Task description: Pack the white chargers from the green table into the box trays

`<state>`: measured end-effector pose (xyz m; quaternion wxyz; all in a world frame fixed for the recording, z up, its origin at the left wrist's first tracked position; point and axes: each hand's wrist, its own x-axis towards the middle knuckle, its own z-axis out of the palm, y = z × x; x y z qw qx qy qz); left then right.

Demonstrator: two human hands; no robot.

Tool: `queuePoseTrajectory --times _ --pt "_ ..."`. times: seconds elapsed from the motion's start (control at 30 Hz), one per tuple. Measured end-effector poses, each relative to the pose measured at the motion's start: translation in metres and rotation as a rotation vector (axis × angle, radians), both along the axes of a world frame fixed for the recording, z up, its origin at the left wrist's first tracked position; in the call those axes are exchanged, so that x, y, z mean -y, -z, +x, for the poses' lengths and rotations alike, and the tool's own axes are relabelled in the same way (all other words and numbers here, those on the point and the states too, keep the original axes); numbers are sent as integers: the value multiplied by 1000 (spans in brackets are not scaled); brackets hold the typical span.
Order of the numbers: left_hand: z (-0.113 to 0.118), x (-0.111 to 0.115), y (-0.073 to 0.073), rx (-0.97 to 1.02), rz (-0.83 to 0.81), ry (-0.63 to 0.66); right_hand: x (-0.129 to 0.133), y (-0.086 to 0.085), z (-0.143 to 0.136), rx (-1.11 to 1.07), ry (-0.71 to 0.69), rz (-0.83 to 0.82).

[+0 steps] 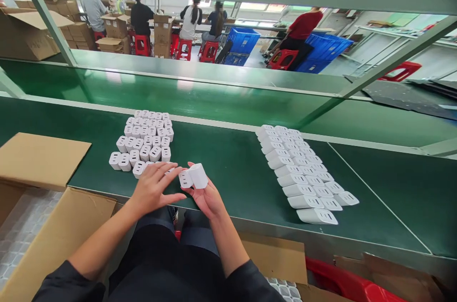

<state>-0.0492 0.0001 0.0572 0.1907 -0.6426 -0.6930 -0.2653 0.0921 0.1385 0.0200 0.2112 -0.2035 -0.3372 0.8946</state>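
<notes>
Two white plug-like blocks (198, 176) with small slots rest in my right hand (209, 198), above the front edge of the green table. My left hand (153, 189) has its fingers spread, just left of these blocks and over the nearest row of the left group. That group of white blocks (144, 140) stands in rows with slotted ends up; my left hand hides part of the front row. Another group of white blocks (303, 173) lies in slanting rows on the right side of the table.
An open carton (85, 216) with packed blocks stands at the lower left, its flap (39, 157) over the table. Another carton (278, 254) is below the front edge. Metal frame posts (52, 26) rise beyond; people sit on red stools in the background.
</notes>
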Motion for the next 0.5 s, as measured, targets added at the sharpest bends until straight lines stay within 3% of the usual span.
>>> queuePoseTrajectory --times 0.13,0.27,0.4,0.5 --pt "25 -10 12 108 -46 -16 14 -1 4 -16 16 -25" --pt "24 -15 20 151 -54 -43 3 -3 17 89 -6 96" --pt "12 -22 13 32 -151 -50 -19 4 32 195 150 253" --pt "-3 -32 4 -40 -279 -8 -28 8 38 200 117 297"
